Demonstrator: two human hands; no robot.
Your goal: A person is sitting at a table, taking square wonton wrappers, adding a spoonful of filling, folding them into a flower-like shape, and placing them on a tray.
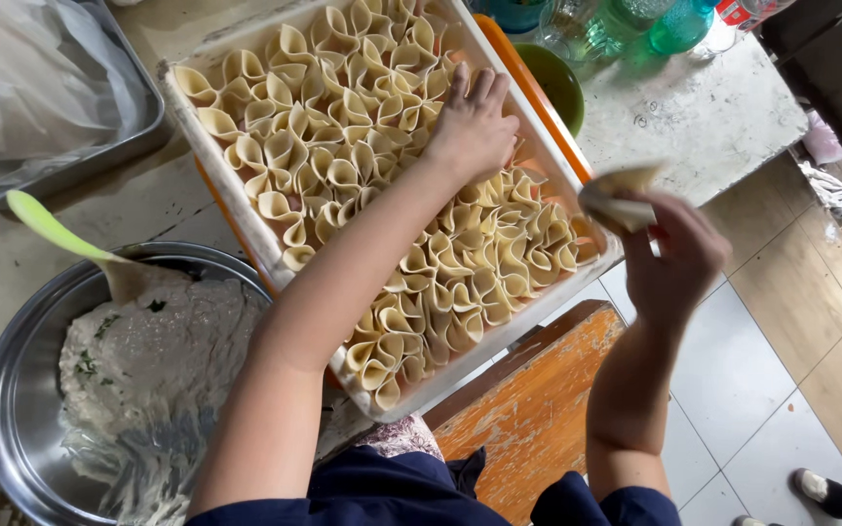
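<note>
Nearest the camera: dark blue apron (382,492) and two bare forearms, reaching up and away over the work surface

Lower left, just beside the left elbow: round steel bowl (12,390) of pale minced filling (148,360) flecked with green; handle of a light green spatula (51,226) slanting up and left out of the filling

Lower centre, between the arms: worn orange wooden stool (528,399), standing on pale floor tiles (733,370); someone else's shoe (811,484) at the bottom right edge

Middle ground, right: right hand (674,258) raised clear of the table, fingers closed around a stack of thin square wrappers (618,200), blurred, held just off the tray's right-hand corner and apart from it

Middle ground, centre: white rectangular tray (499,336), long axis running from lower right to upper left, packed nearly full with rows of folded dumplings (343,156); an orange tray edge (533,93) showing beneath its far right side

On the tray: left hand (472,127), palm down, fingers curled loosely onto the dumplings near the far right rim; whether a dumpling is pinched beneath the fingers cannot be told. Left hand on the dumplings, right hand beside them, so the left is the nearer; only unfilled strip of tray lying along the right rim, between the two hands

Far left: steel pan (143,127) lined with clear plastic

Far right, beyond the tray: green bowl (553,83) and green-tinted bottles (626,29) on a scuffed white tabletop (704,117)
</note>
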